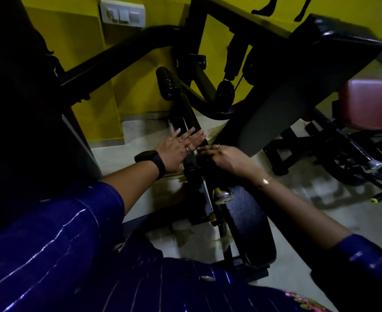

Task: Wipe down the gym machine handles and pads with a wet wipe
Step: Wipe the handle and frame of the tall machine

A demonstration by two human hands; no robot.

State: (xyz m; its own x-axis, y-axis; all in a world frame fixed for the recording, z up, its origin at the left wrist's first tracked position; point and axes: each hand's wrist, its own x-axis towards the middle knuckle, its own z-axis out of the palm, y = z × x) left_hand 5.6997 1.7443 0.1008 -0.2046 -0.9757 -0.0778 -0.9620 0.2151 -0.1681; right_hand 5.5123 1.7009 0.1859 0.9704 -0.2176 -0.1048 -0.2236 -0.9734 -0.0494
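Dim lighting; view looks down over both forearms at a black gym machine.

Left hand [181, 149]: fingers spread wide and flat, palm down, resting on or just over the black frame bar [191, 122] that runs away from the camera. Holds nothing visible. Rings on two fingers; dark watch [150, 161] on the wrist.

Right hand [224, 157]: just beside the left, fingers curled down onto the same bar. Whether it grips anything cannot be told (too dark under the fingers). Thin gold bracelet [265, 181] at the wrist.

Wet wipe: cannot be made out in either hand.

Machine parts around:
- black padded roller handle [165, 83] at the far end of the bar, well apart from both hands
- dark blue-black pad [249, 221] below the right forearm, near the camera, with a metal knob [222, 195] at its top edge
- large black back pad [334, 41] upper right, tilted; its support slants down towards the right hand and crowds that side
- red pad [369, 102] on a neighbouring machine, far right

Surroundings: yellow wall [84, 52] with a white switch plate [122, 12]; pale tiled floor [320, 210]; blue striped sleeves [61, 233] fill the lower frame
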